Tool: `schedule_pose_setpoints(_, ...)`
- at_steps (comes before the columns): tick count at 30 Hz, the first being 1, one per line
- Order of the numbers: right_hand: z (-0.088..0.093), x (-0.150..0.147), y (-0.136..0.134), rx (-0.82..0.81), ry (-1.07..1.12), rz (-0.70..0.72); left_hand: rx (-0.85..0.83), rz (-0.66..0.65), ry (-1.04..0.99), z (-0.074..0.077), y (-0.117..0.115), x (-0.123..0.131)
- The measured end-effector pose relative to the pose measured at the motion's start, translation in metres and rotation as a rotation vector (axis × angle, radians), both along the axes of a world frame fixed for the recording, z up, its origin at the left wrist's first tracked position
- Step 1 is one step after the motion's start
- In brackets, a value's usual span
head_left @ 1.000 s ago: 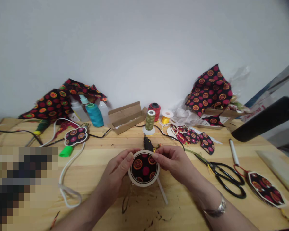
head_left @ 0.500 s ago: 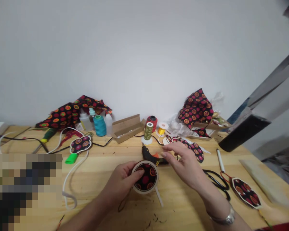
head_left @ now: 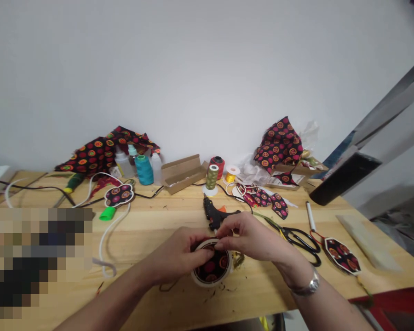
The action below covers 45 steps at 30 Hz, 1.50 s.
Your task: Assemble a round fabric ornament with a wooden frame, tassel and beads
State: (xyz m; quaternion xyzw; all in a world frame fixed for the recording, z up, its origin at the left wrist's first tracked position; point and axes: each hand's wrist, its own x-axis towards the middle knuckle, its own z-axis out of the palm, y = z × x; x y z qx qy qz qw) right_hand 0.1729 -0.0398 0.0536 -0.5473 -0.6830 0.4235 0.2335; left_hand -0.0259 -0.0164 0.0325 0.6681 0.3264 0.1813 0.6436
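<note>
Two bare hands meet over a round fabric-covered disc (head_left: 212, 269) at the near middle of a wooden worktop (head_left: 152, 225). The left hand (head_left: 177, 255) curls around the disc's left edge, its grip closed on the rim with the thumb laid across the top. The right hand (head_left: 250, 239) pinches its fingertips together at the disc's far edge, touching the rim right beside the left thumb; whatever small thing sits between those fingertips is too small to make out. The disc (black cloth with red and orange circles inside a pale ring) rests on or just above the wood.

Just beyond the hands lies a black glue gun (head_left: 215, 214), its cord trailing toward the far side. Black-handled scissors (head_left: 301, 241) lie to the right, near a white pen (head_left: 310, 215) and an octagonal fabric piece (head_left: 342, 256). Along the far edge stand a teal thread spool (head_left: 144, 169), an olive spool (head_left: 211, 177), a red spool (head_left: 217, 165) and an open cardboard box (head_left: 182, 172). A watch (head_left: 308, 286) circles the right wrist.
</note>
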Motion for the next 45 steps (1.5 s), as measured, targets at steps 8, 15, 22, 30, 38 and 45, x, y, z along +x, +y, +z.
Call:
schedule_pose_setpoints(8,-0.024,0.010,0.001,-0.102,0.596,-0.402,-0.491,0.714,-0.451,-0.005,0.005,-0.011)
schedule_pose_setpoints(15,-0.042,-0.014,-0.003,-0.138,0.823,-0.652,-0.418,0.574,-0.396,-0.029,-0.020,0.003)
schedule_pose_setpoints(22,-0.053,-0.028,-0.004,-0.121,0.872,-0.766,-0.428,0.709,-0.285,-0.043,-0.017,0.006)
schedule_pose_setpoints(30,-0.053,-0.035,-0.003,-0.152,0.923,-0.745,-0.421,0.743,-0.231,-0.037,-0.013,0.004)
schedule_pose_setpoints(38,-0.062,-0.031,-0.007,-0.201,0.901,-0.637,-0.393,0.767,-0.279,-0.040,-0.009,0.000)
schedule_pose_setpoints(45,-0.076,-0.031,-0.007,-0.225,0.914,-0.629,-0.379,0.729,-0.298,-0.048,-0.011,-0.003)
